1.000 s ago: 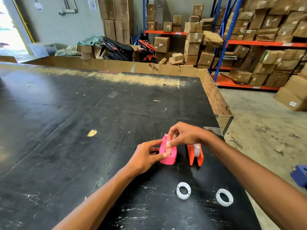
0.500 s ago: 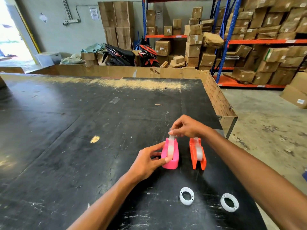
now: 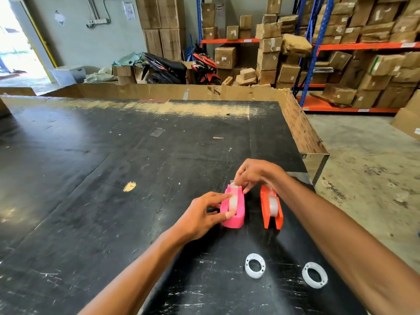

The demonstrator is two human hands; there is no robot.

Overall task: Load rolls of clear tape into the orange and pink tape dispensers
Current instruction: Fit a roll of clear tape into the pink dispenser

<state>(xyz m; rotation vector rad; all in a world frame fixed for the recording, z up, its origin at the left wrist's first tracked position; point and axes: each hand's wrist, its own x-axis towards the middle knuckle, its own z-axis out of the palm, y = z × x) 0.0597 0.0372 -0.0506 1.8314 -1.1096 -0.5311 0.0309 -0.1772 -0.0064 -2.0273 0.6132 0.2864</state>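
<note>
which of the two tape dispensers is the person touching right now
The pink dispenser. The left hand steadies its side and the right hand is at its cutter end; the orange dispenser beside it stands untouched.

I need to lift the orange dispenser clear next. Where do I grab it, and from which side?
Pinch the orange dispenser across its two flat side walls near the middle, coming down from above. It stands upright on the table, long and narrow, with a tape roll seated in its open top. The pink dispenser stands close beside it, so keep the fingers slim on that side.
</note>
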